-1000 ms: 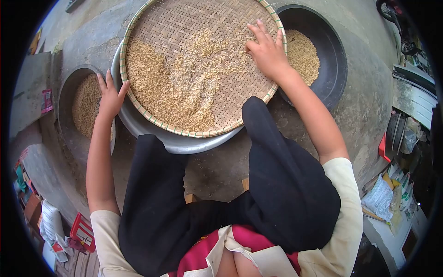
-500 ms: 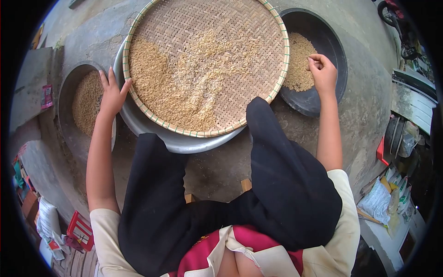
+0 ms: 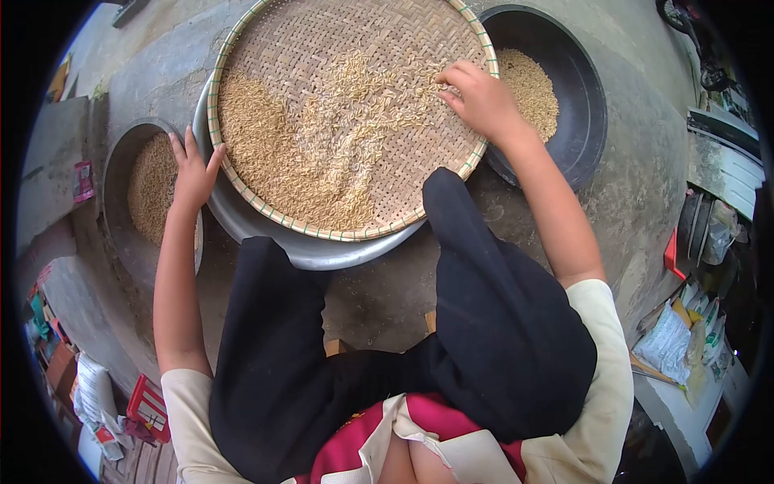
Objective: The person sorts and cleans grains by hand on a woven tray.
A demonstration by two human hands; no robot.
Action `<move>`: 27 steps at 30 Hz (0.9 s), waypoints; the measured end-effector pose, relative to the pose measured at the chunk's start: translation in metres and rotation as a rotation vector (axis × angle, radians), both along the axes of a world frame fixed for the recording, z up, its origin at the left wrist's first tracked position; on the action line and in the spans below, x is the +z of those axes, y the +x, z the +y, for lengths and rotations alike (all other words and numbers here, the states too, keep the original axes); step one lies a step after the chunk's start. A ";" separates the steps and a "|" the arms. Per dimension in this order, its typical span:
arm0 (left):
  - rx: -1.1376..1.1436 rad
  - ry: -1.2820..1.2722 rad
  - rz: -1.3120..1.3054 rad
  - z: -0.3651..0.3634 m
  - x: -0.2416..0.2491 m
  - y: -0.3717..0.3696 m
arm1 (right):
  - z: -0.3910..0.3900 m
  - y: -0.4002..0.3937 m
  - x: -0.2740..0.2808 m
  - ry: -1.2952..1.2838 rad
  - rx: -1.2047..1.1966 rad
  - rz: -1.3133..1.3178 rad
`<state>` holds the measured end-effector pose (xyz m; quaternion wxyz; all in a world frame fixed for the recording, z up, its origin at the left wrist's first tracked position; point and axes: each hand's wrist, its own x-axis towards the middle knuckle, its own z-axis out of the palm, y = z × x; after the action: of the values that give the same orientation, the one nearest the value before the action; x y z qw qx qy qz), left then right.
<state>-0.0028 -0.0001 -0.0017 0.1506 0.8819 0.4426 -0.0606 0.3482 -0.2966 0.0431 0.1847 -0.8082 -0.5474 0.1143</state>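
Observation:
A round woven tray [image 3: 435,173] with a green-stitched rim holds unhusked grain [image 3: 258,137], heaped at its left and thinly scattered toward the right. Beneath it is a wide silver basin [image 3: 314,256]. My left hand [image 3: 193,171] is at the tray's left rim, fingers spread, with nothing in it. Over the tray's right part is my right hand [image 3: 480,98], its fingers bent close above scattered grains; whether it holds any grain is hidden. A dark basin [image 3: 576,89] with grain stands at the right, and a grey basin [image 3: 117,181] with grain at the left.
A pink packet [image 3: 83,181] lies on the far left. Plastic bags [image 3: 665,347] and a red object [image 3: 673,254] are at the right. A red-framed item [image 3: 147,407] and a white sack [image 3: 95,387] sit at the lower left. A motorbike wheel shows at the upper right.
My right hand has moved left from above the dark basin to over the woven tray. The tray appears slightly further left. My left hand stays at its left rim.

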 end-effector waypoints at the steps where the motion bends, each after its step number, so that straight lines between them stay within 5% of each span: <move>1: -0.002 0.004 -0.001 0.000 0.000 -0.001 | 0.003 0.000 -0.005 -0.007 0.042 -0.010; 8: -0.021 0.038 0.000 0.003 -0.005 -0.004 | 0.010 0.012 -0.025 -0.017 0.130 0.089; 27: 0.001 0.026 0.028 0.003 -0.004 -0.003 | 0.017 0.007 -0.022 -0.159 0.161 -0.137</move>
<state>-0.0054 0.0028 -0.0056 0.1329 0.8828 0.4456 -0.0670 0.3553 -0.2797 0.0213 0.0724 -0.7798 -0.6109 0.1161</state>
